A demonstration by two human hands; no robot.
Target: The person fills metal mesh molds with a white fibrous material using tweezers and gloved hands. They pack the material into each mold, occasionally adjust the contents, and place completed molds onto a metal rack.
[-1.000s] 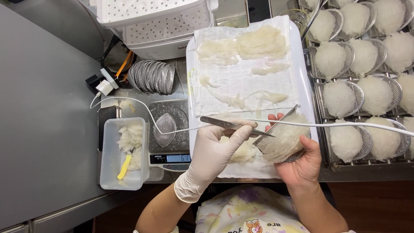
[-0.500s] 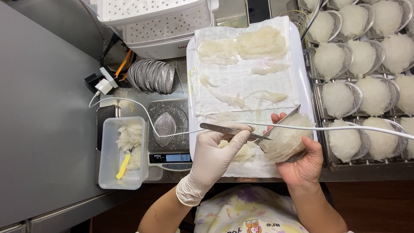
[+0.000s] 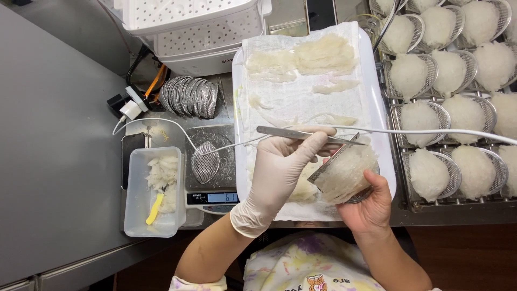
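The tweezers [image 3: 307, 133] have edged up slightly, pinched in the gloved left hand [image 3: 280, 167], while the bare right hand [image 3: 369, 207] grips a filled mesh mould [image 3: 344, 172].

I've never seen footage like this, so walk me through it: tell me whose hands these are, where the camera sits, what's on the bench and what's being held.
There is no machine here. A person wears a camera on the head, so you look down on their own two hands.

The left hand, in a pale glove, grips long metal tweezers whose tips reach toward the right hand. The bare right hand cups a small metal mesh mould packed with white stringy material.

Beneath them a white tray lined with cloth carries loose pieces of the same material. To the right, a rack holds many filled moulds. To the left sit a digital scale with one empty mould on it, a stack of empty moulds, and a clear plastic tub with scraps and a yellow tool.
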